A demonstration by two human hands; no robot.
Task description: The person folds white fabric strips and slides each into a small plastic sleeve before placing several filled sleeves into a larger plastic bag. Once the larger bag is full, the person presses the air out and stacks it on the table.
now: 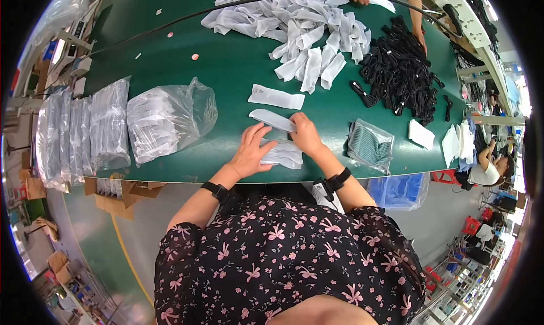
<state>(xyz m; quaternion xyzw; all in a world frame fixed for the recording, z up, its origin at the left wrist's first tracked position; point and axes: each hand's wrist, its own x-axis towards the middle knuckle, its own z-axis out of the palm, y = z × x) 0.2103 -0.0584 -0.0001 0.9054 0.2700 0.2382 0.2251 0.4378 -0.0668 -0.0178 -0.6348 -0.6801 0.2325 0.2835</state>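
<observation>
My right hand (306, 134) is closed on the right end of a narrow white plastic pouch (271, 120), which lies slantwise before me. A small dark bit shows under its fingers. My left hand (249, 154) has its fingers apart, with its fingertips close to that pouch and its thumb at a small stack of white pouches (285, 155) near the table edge. The left hand partly covers this stack. Just beyond the held pouch, another white pouch (276, 97) lies flat, slightly tilted.
The green table (158, 59) bears a heap of white pouches (306, 28), a pile of black coiled cables (396, 70), a clear bag of pouches (164, 118), packed bundles (107, 121) and a grey-green folded packet (369, 145). Another person's hand (419, 39) reaches in beside the cables.
</observation>
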